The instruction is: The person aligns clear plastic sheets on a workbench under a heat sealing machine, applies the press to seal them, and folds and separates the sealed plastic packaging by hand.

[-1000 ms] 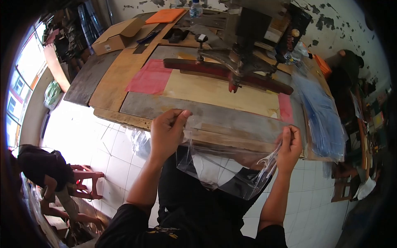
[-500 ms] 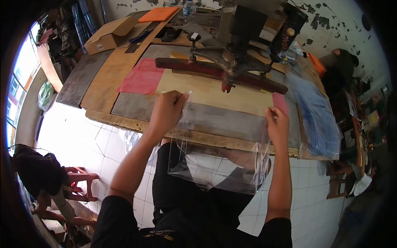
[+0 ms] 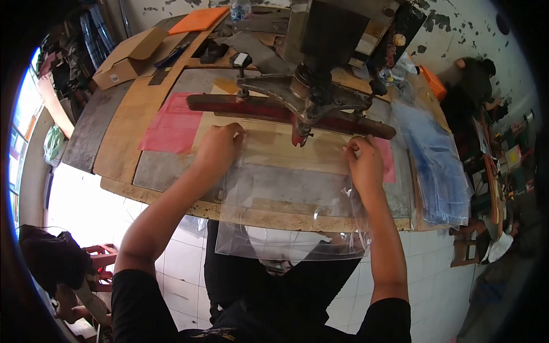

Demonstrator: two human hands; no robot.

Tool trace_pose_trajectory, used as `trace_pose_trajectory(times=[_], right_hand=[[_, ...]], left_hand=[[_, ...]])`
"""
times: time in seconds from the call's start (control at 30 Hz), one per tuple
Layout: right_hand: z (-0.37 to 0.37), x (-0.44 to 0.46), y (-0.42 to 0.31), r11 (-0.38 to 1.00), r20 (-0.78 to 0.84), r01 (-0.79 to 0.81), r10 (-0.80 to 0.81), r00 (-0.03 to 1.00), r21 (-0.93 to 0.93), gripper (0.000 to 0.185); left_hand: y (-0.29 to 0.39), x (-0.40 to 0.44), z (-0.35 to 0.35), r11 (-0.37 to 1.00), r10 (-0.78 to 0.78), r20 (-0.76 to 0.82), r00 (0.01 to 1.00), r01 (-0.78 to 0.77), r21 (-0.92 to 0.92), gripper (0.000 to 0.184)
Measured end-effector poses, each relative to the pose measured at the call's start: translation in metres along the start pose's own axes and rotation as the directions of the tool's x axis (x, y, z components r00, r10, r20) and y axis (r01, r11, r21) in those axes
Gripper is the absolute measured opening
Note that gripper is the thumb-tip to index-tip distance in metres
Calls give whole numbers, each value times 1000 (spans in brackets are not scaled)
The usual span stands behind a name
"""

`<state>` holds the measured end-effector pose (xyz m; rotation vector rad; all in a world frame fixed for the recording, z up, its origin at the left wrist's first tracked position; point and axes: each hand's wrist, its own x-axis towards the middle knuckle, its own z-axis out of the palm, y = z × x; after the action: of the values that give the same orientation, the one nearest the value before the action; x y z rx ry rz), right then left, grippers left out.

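A clear plastic sheet (image 3: 289, 197) stretches between my hands, its far edge over the yellowish strip (image 3: 269, 150) and its near part hanging past the table edge. My left hand (image 3: 220, 146) pinches its far left corner, fingers closed. At the far right corner my right hand (image 3: 364, 163) grips it between thumb and fingers. Just beyond both hands is the long dark red bar (image 3: 260, 111) of a press (image 3: 309, 94). Pink patches (image 3: 171, 123) lie at the strip's ends, the right one partly behind my right hand.
A stack of bluish clear plastic sheets (image 3: 434, 166) lies at the table's right. An open cardboard box (image 3: 128, 57), an orange folder (image 3: 198, 20) and a bottle (image 3: 240, 10) stand or lie at the back left. Other people (image 3: 57, 257) are at the left and right sides.
Both hands have moved forward over the table with the plastic sheet, up close to the press bar. The sheet now lies flatter across the table edge.
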<state>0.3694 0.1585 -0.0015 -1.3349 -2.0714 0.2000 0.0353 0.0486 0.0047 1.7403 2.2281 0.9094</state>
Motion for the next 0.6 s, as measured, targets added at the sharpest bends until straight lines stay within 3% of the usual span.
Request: trace_pose_trajectory(times=[0.13, 0.27, 0.33, 0.6], right_hand=[[0, 0, 7, 998, 39, 60, -59, 998, -16, 11], [-19, 0, 0, 998, 103, 67, -68, 992, 13, 13], [-31, -2, -2, 997, 236, -43, 29, 971, 56, 18], [-32, 1, 9, 998, 277, -27, 12, 961, 52, 22]], left_hand=[[-10, 1, 7, 993, 109, -53, 993, -106, 43, 19], [-2, -3, -8, 996, 72, 28, 997, -73, 41, 20], [-6, -3, -13, 988, 87, 81, 993, -76, -137, 22], [-13, -2, -14, 959, 15, 156, 988, 30, -283, 24]])
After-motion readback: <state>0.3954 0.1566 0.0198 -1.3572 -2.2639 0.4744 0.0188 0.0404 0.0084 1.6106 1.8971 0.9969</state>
